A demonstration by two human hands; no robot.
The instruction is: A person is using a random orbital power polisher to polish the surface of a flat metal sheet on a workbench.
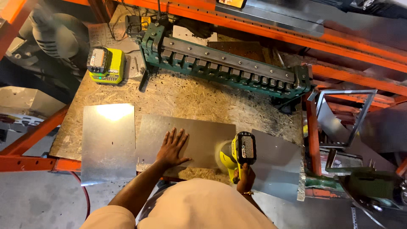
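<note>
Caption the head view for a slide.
Left hand flat on a metal sheet while the right hand grips a yellow cordless power tool at its edge.

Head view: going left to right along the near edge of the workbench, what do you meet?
Shiny metal sheet → left hand flat on the middle metal sheet → yellow cordless power tool gripped by the right hand → right-most metal sheet.

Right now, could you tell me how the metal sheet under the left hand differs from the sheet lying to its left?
The middle sheet is pinned flat by the left hand, with the yellow power tool in the right hand at its right edge; the left sheet lies untouched. The left sheet overhangs the workbench front and shows bright glare; the middle sheet looks duller. Both are flat, grey, rectangular metal.
</note>
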